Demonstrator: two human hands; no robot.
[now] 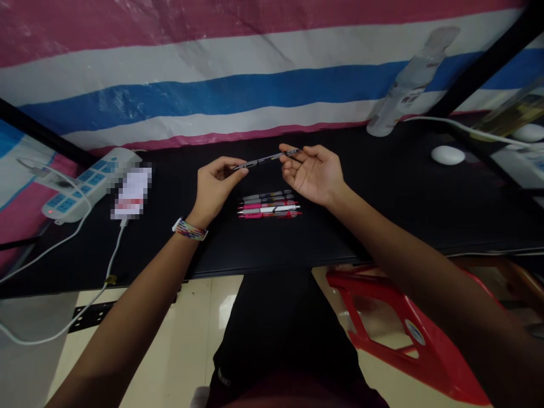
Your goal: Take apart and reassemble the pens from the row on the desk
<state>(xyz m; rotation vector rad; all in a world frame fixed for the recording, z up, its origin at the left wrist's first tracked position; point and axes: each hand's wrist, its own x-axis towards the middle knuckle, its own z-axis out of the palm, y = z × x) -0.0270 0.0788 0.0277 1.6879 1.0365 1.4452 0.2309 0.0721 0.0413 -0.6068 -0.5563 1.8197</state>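
Observation:
A slim pen, grey at one end and clear with dark parts at the other, is held nearly level above the black table. My left hand pinches its grey end between thumb and fingers. At its other end, my right hand holds the dark tip with thumb and forefinger, palm turned up and the other fingers curled loosely. Below the hands, several pens lie side by side on the table, some grey, some pink-red, one white. A colourful woven band is on my left wrist.
At left are a white power strip with blue sockets, a blurred-out phone and white cables. A clear bottle stands at the back right, near a white mouse. Below the table's front edge is a red stool.

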